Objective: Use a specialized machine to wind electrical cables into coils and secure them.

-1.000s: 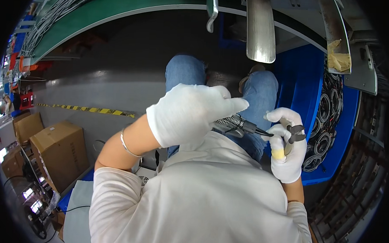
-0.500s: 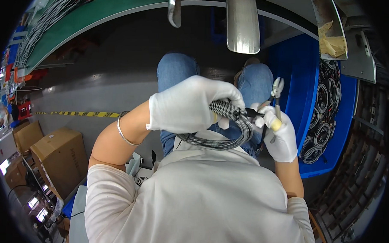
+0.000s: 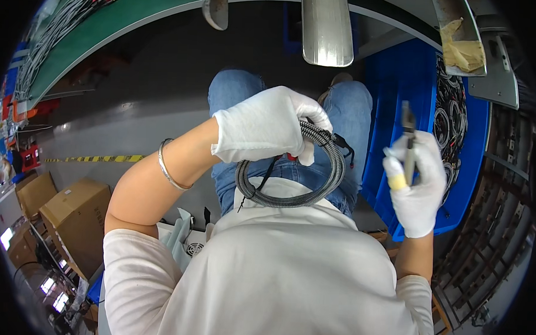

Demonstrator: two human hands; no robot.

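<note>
My left hand point(image 3: 266, 125), in a white glove, is closed on a coiled grey braided cable point(image 3: 290, 199) above my lap. A black tie with a loose tail shows low on the coil's left. A black cable end point(image 3: 345, 148) with a small red tip sticks out on the right of the coil. To the right, apart from the cable, my gloved right hand point(image 3: 421, 182) is closed around pliers point(image 3: 409, 137), jaws pointing up and blurred by motion. Yellow tape wraps its thumb or a finger. The fingers partly hide the handles.
Right of my knees stands a blue bin point(image 3: 398, 113) with a section of several coiled cables point(image 3: 450, 118). A green bench point(image 3: 98, 28) carries loose grey cables point(image 3: 60, 39). Metal pieces point(image 3: 327, 34) jut from the bench ahead. Cardboard boxes point(image 3: 77, 220) stand at left.
My right hand has moved right with the pliers, away from the cable end. The coil now hangs rounder and more open in my left hand, which has risen slightly.
</note>
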